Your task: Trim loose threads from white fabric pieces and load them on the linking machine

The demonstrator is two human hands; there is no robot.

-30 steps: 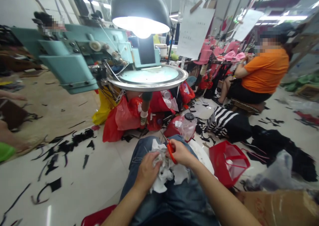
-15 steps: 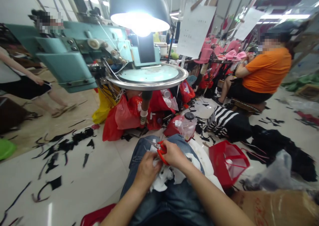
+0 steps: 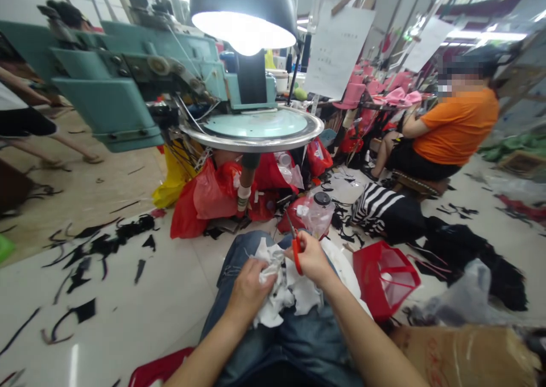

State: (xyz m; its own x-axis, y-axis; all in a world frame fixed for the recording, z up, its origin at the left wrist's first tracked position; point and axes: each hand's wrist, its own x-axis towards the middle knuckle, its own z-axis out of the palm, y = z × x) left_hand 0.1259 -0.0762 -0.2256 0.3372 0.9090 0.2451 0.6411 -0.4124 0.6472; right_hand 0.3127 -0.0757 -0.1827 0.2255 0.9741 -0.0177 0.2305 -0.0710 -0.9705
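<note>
My right hand grips a pair of scissors with orange-red handles, the blades pointing up and away from me. Bunched white fabric pieces lie across my jeans, with small dark spots on them. My left hand is closed on part of this fabric, close to the left of the scissors. The right fingertips come near the upper edge of the cloth; whether they also pinch it I cannot tell.
A teal machine with a round plate under a bright lamp stands ahead. Red bags sit beneath it. Black scraps litter the floor on the left. A person in an orange shirt sits at right, near a cardboard box.
The scissors have swung from pointing left across the fabric to pointing upward, and my right hand has moved right. More white cloth shows above my left hand. A person at left has shifted leftward.
</note>
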